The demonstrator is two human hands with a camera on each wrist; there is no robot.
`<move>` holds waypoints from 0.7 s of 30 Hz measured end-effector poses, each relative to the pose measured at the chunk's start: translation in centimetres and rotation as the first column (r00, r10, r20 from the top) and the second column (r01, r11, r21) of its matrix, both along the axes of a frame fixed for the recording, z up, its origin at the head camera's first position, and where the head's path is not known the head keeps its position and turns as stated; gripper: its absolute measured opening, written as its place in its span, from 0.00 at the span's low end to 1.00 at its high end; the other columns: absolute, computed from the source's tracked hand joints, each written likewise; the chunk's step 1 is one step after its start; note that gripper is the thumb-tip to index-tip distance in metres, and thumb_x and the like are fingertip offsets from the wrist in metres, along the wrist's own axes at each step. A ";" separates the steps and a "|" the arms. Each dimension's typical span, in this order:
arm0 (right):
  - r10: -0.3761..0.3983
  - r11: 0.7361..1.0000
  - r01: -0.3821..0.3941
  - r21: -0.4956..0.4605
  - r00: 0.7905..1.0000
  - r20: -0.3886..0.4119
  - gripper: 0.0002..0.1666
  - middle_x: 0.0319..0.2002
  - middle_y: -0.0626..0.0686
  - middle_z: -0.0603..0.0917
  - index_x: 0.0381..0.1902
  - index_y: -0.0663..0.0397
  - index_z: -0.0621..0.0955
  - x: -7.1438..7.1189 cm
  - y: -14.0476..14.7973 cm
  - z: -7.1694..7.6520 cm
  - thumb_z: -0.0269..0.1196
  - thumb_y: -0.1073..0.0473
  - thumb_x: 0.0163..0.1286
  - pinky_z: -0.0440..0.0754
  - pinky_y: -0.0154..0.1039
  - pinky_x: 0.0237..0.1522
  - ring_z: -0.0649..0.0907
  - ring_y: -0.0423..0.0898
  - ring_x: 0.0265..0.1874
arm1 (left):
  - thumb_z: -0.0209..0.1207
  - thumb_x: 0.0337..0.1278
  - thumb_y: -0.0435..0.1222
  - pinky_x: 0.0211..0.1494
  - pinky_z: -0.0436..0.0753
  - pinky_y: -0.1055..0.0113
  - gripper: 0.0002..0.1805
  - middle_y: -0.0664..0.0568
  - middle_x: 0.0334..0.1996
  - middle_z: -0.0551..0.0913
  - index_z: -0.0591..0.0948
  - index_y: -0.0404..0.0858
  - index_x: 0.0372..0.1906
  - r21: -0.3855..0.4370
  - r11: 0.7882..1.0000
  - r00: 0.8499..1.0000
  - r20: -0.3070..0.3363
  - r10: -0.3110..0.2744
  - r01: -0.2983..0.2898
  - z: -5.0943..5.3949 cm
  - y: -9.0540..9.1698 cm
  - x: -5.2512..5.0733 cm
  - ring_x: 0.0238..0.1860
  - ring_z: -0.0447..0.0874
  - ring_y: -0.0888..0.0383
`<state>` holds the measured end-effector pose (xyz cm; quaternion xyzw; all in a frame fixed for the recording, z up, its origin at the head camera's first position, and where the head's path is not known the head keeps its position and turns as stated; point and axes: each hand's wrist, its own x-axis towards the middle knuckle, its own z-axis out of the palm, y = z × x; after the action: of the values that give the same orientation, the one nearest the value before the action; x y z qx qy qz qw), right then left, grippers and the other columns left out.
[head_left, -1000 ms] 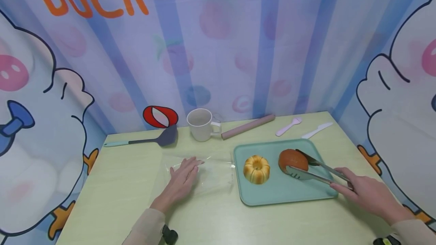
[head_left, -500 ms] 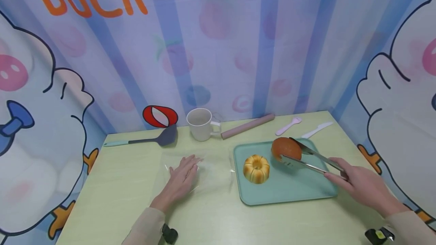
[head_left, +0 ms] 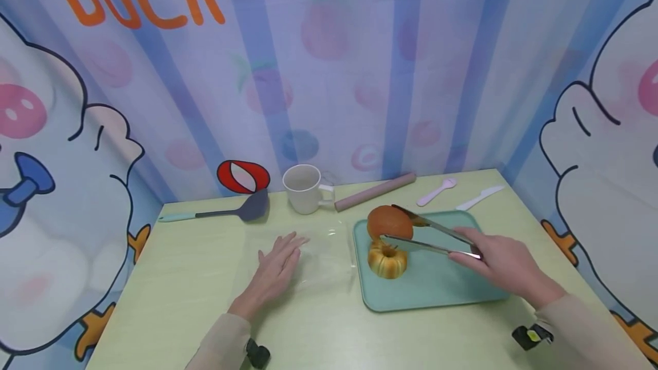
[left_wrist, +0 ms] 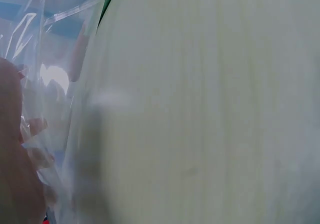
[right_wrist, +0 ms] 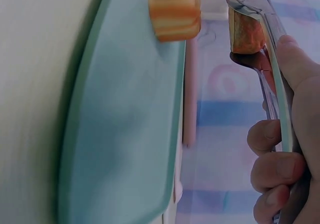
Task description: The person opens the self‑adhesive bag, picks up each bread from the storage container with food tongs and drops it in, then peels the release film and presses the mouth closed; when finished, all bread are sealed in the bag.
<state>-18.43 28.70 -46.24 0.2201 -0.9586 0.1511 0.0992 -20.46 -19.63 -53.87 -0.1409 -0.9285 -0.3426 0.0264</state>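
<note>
My right hand (head_left: 506, 261) grips metal tongs (head_left: 437, 248), whose ends clamp a brown bun (head_left: 389, 222). In the right wrist view the bun (right_wrist: 246, 34) is raised above the tray, between the tongs' fork-like and spoon-like ends. In the head view it overlaps the back of a ring-shaped yellow pastry (head_left: 388, 261) at the left of the green tray (head_left: 437, 296). My left hand (head_left: 272, 273) rests with extended fingers on a clear plastic bag (head_left: 326, 256) left of the tray. The bag (left_wrist: 60, 49) also shows beside the hand in the left wrist view.
A grey spatula (head_left: 252, 206) with a mint handle, a white mug (head_left: 302, 192) and a pink rolling pin (head_left: 375, 192) lie or stand along the table's back. A pink spoon (head_left: 437, 192) and a pale knife (head_left: 480, 197) lie behind the tray. A patterned curtain hangs behind.
My right hand has lifted the bun with the tongs from the tray's middle and carried it left, towards the ring-shaped pastry. The left hand has stayed on the bag.
</note>
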 end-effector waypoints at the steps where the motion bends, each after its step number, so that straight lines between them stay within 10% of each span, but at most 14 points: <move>1: 0.011 1.000 -0.011 0.002 1.000 0.000 0.31 0.19 0.34 0.69 0.65 0.47 0.81 -0.1 -0.5 0.1 0.67 0.37 0.73 0.62 0.33 0.17 0.63 0.32 0.14 | 0.40 0.86 0.50 0.71 0.38 0.16 0.24 0.44 0.80 0.65 0.76 0.53 0.74 -0.009 1.000 1.000 -0.009 -0.002 0.002 0.0 0.1 0.0 0.81 0.52 0.30; 21: 0.277 0.959 -0.275 0.071 0.961 -0.024 0.29 0.19 0.30 0.67 0.65 0.42 0.82 -2.7 -7.0 0.3 0.63 0.34 0.75 0.61 0.31 0.18 0.65 0.28 0.16 | 0.42 0.86 0.49 0.74 0.48 0.20 0.23 0.44 0.81 0.63 0.75 0.54 0.75 0.012 0.999 0.999 -0.006 -0.033 0.033 0.3 0.4 0.1 0.82 0.52 0.31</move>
<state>-21.10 21.66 -45.97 0.3572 -0.9213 0.1275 0.0859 -20.34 -19.26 -53.54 -0.1572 -0.9239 -0.3481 0.0245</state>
